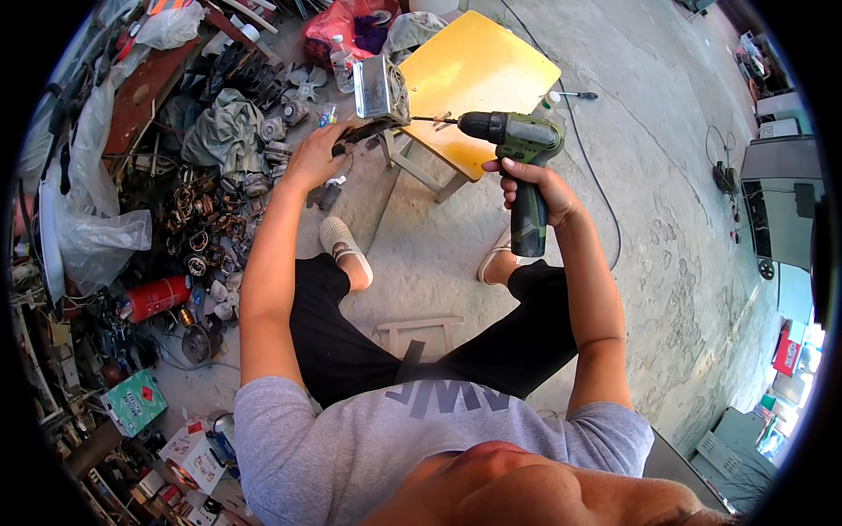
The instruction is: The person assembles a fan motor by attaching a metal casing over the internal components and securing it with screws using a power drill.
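Observation:
My right hand (537, 186) is wrapped round the grip of a green and black cordless drill (529, 140). A long thin bit (436, 119) points left from its chuck, and the tip meets or nearly meets the lower edge of a silver, box-shaped metal part (374, 86). My left hand (314, 158) is closed on the dark lower piece (358, 134) of that part, which it holds up at the near left edge of a yellow-topped stool (478, 66). Whether the dark piece is a separate tool or belongs to the part, I cannot tell.
Scrap motors and metal parts (206, 210) are heaped along the left, with a red cylinder (156, 299) among them. A clear bottle (342, 63) stands behind the metal part. A black cable (605, 175) runs over the concrete right of the stool, near a screwdriver (579, 95).

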The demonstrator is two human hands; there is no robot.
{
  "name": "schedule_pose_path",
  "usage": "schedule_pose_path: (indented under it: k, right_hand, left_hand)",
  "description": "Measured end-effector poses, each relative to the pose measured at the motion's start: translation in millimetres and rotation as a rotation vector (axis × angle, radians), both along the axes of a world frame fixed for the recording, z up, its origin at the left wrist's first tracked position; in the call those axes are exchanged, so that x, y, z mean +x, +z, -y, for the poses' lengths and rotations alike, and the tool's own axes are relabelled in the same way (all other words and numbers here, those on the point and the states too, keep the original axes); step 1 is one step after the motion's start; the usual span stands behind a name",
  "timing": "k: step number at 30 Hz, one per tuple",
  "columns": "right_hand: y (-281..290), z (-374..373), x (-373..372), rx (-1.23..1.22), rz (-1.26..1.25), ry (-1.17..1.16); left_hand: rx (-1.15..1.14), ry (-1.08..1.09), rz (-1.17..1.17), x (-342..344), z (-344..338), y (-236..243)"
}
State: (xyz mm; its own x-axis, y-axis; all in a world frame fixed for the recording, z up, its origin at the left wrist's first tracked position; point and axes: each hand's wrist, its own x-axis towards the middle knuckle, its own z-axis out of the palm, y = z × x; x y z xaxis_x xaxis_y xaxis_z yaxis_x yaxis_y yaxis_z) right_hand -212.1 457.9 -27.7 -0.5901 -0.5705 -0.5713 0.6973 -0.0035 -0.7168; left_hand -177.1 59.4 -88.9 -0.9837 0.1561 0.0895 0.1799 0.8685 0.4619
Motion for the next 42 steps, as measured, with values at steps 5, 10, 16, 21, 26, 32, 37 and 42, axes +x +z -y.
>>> schedule_pose_path:
  k: [5, 10, 16, 21, 26, 32, 37, 42]
  right_hand:
    - [-1.5, -1.9, -2.8, -0.028, 0.021, -0.005]
    - [2.4, -0.1, -3.1, 0.006, 0.005, 0.007]
    - [0.3, -1.6, -7.1, -0.012, 0.027, 0.022]
    - [0.2, -4.8, -15.2, -0.038, 0.050, 0.049]
    - [-5.9, -13.9, -32.7, -0.052, 0.048, 0.093]
    - [0.7, -7.9, -34.6, 0.003, 0.025, 0.088]
    - [1.9, -6.1, -34.9, 0.012, 0.038, 0.087]
    - [-1.6, -7.4, -38.2, 0.002, 0.064, 0.094]
  left_hand:
    - [-0.001, 0.001, -0.005, 0.7, -0.6, 0.6]
    - [-0.010, 0.006, 0.003, 0.5, -0.4, 0.0]
    - [-0.008, 0.014, 0.010, 0.0, -0.5, -3.2]
    - [-0.012, 0.013, -0.007, 0.9, -1.2, -0.2]
    - [-0.057, -0.022, -0.114, 0.6, -2.9, 4.9]
    - [-0.063, -0.023, -0.157, -1.0, -1.6, 6.6]
    - [-0.077, -0.021, -0.154, 0.0, -1.7, 8.8]
    - [-0.091, -0.032, -0.174, 0.4, 0.0, 6.2]
